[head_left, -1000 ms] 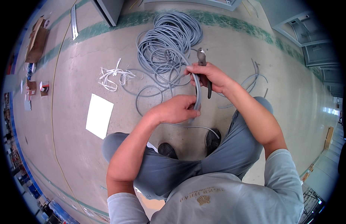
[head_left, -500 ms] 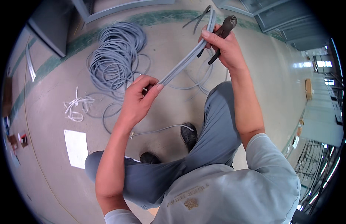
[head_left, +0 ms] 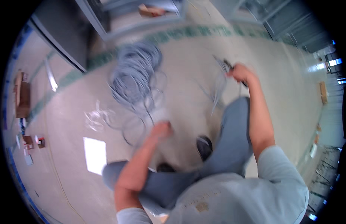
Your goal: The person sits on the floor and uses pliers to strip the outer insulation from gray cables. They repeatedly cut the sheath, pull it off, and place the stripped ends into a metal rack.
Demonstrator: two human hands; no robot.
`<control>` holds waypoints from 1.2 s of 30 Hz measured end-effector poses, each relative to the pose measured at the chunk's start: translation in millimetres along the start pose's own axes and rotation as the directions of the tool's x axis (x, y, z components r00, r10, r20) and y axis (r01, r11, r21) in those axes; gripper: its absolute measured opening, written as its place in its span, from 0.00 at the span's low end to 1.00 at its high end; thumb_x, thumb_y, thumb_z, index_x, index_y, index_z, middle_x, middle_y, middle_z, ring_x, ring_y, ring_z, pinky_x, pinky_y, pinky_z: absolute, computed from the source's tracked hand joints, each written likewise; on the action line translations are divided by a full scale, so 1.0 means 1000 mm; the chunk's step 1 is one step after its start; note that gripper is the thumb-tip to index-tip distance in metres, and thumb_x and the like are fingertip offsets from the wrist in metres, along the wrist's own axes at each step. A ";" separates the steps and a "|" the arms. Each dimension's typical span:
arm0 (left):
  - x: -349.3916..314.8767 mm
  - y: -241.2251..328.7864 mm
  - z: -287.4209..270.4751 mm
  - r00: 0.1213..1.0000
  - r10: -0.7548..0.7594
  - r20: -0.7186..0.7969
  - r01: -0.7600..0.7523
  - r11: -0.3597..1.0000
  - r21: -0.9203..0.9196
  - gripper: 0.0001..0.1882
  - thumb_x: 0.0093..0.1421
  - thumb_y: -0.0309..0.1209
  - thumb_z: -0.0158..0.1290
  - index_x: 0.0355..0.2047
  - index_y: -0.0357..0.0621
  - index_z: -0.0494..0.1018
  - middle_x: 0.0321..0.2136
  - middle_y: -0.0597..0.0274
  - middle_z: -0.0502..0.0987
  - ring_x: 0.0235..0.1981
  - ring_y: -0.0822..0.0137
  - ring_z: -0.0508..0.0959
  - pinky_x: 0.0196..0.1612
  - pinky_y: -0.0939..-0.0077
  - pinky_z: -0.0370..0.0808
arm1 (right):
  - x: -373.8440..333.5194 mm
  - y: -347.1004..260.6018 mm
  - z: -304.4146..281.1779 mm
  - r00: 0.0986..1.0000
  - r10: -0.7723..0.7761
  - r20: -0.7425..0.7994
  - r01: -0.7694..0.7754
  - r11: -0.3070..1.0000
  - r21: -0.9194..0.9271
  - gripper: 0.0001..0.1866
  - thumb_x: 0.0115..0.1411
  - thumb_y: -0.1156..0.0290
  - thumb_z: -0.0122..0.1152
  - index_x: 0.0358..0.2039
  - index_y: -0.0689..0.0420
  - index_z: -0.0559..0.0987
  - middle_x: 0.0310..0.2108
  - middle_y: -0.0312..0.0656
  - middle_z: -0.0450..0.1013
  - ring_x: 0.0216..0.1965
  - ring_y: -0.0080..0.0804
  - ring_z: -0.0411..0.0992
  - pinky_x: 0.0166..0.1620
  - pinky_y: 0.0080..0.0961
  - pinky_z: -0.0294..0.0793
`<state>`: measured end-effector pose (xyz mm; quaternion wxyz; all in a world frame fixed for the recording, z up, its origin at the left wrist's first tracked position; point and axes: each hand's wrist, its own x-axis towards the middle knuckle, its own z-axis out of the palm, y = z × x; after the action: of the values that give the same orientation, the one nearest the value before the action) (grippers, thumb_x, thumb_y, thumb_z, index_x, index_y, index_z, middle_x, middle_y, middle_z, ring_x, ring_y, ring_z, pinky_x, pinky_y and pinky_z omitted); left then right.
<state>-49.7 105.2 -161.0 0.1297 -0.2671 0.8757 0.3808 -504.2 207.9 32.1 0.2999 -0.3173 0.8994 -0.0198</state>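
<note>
My right hand (head_left: 241,73) is raised at the upper right, closed round dark-handled pliers (head_left: 245,84). Blurred grey cable lengths (head_left: 219,87) show beside that hand; whether it grips them too, I cannot make out. Lower and nearer my body, my left hand (head_left: 161,130) is smeared by motion, so its fingers and anything in them are unclear. A big coil of grey cable (head_left: 132,76) lies on the floor beyond the left hand, with loose loops trailing toward it.
White strips (head_left: 96,118) lie in a tangle left of the coil. A white paper sheet (head_left: 94,155) is by my left knee. Grey metal cabinets (head_left: 62,35) stand along the far side, and a cardboard box (head_left: 22,98) sits at the far left.
My left hand has come off the grey cable stretched between both hands and dropped toward my body. The right hand has moved lower and rightward, still with the pliers. The view has shifted and blurred.
</note>
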 end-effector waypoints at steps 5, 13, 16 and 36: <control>0.006 -0.051 0.120 0.933 0.087 0.350 -0.187 0.946 0.264 0.15 0.54 0.40 0.61 0.38 0.45 0.82 0.38 0.50 0.83 0.41 0.48 0.83 0.41 0.50 0.80 | -0.035 -0.075 0.041 0.955 -0.296 -0.012 0.293 0.938 0.188 0.21 0.55 0.51 0.72 0.42 0.52 0.86 0.23 0.40 0.78 0.21 0.28 0.75 0.25 0.32 0.75; 0.005 -0.041 0.163 0.967 0.144 0.209 -0.196 0.947 0.255 0.13 0.55 0.39 0.57 0.36 0.45 0.80 0.34 0.47 0.82 0.37 0.47 0.81 0.40 0.51 0.79 | -0.053 -0.121 0.045 0.870 -0.487 0.071 0.485 0.873 0.050 0.26 0.56 0.42 0.66 0.45 0.48 0.85 0.39 0.47 0.81 0.44 0.46 0.79 0.49 0.39 0.77; -0.002 -0.044 0.171 0.962 0.235 0.136 -0.263 0.934 0.243 0.09 0.52 0.31 0.53 0.26 0.45 0.83 0.28 0.48 0.82 0.28 0.48 0.81 0.32 0.50 0.78 | -0.043 -0.118 0.045 0.881 -0.473 0.029 0.469 0.879 0.089 0.25 0.56 0.42 0.66 0.44 0.49 0.85 0.39 0.48 0.81 0.44 0.46 0.79 0.49 0.40 0.77; -0.043 0.100 -0.152 0.977 -0.038 -0.211 -0.197 0.223 -0.955 0.12 0.76 0.39 0.44 0.41 0.44 0.69 0.20 0.70 0.63 0.18 0.78 0.58 0.21 0.80 0.55 | -0.096 -0.172 0.062 0.728 -0.685 0.020 0.402 0.451 0.797 0.20 0.62 0.56 0.70 0.47 0.57 0.86 0.28 0.33 0.78 0.30 0.21 0.74 0.37 0.24 0.74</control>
<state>-74.9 66.1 20.3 -0.1676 -0.2790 0.4694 0.8208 -314.4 136.0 70.6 0.5290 -0.4380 0.5870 -0.4287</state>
